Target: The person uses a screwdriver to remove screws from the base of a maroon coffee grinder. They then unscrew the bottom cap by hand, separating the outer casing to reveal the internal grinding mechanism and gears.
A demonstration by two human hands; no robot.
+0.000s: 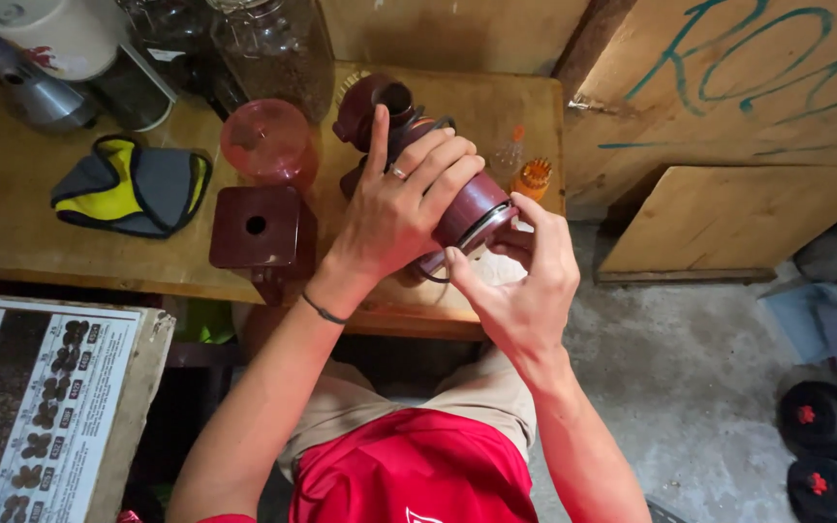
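My left hand wrapped round the dark red plastic grinder, my right hand pinching its lower end, near the wooden bench's front right corner

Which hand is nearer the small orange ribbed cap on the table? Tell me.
Right. The right hand works at the maroon grinder's end just below the orange cap; the left hand grips the grinder farther left.

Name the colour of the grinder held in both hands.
Dark maroon red grinder, with a metal band at its lower end; head view.
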